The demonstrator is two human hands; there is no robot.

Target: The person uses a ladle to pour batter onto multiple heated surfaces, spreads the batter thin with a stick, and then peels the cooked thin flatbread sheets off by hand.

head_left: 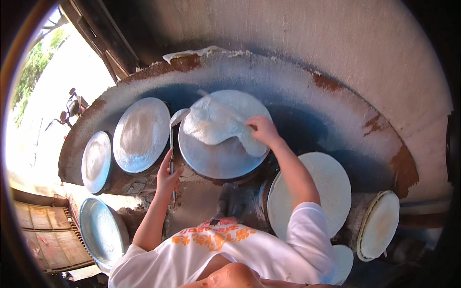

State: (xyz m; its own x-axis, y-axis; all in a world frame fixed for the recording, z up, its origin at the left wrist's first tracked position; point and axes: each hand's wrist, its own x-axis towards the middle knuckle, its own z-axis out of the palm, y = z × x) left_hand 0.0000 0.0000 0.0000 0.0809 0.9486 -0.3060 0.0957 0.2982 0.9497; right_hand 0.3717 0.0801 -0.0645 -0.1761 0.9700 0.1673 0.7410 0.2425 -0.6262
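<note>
A round griddle (211, 165) stands in front of me, with pale wet batter (209, 129) spread unevenly over its upper part. My right hand (262, 128) is closed at the griddle's right edge around a thin, flat stick-like spreader (223, 106), blurred by motion, that slants up and left over the batter. My left hand (168, 178) grips the long handle of a metal ladle (180, 116). The ladle's whitish bowl is at the griddle's upper left edge; I cannot tell whether it touches. Part of the ladle handle is hidden by my fingers.
Two round griddles (142, 135) (96, 162) stand to the left, above a metal basin (97, 230) with whitish contents. At right are a round white-covered surface (312, 192) and another round pale surface (382, 225). A curved, rust-patched metal surround (288, 79) rises behind.
</note>
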